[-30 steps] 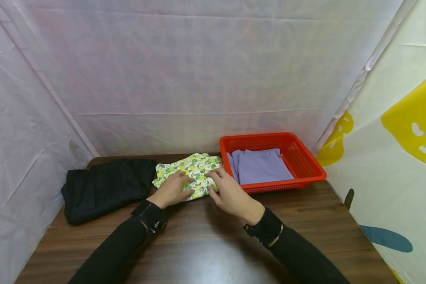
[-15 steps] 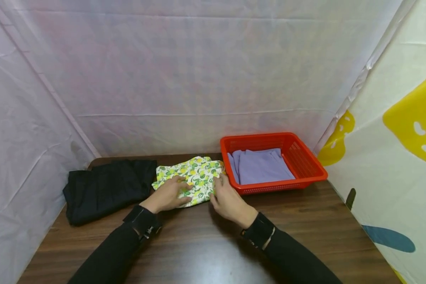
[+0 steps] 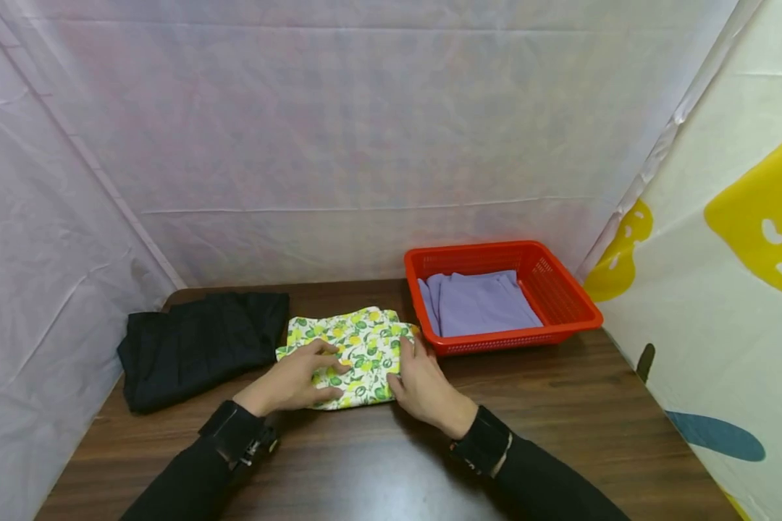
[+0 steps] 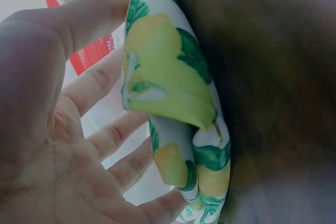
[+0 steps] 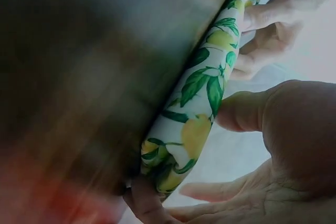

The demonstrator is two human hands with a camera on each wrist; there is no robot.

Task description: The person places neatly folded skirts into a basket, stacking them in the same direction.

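Observation:
A folded cloth printed with lemons and green leaves [image 3: 358, 354] lies flat on the table between both hands. On its left part rests my left hand [image 3: 293, 380], fingers spread and fairly straight. My right hand [image 3: 425, 387] touches the right edge, its thumb on the near corner. The left wrist view shows thumb and fingertips against the layered edge of the lemon cloth [image 4: 163, 66]. In the right wrist view, the right thumb touches the folded side of the lemon cloth [image 5: 194, 129], and a fingertip meets its far end.
Just right of the lemon cloth stands a red plastic basket [image 3: 502, 332], with a folded purple cloth [image 3: 482, 304] inside. Folded black fabric [image 3: 202, 347] lies to the left on the wooden table [image 3: 365, 470]. White sheeting [image 3: 365, 145] closes off the back and sides.
Both hands have drawn the lemon cloth toward the person, away from the table's back edge. The right hand has shifted from the cloth's top to its right edge. Basket and black fabric stay put.

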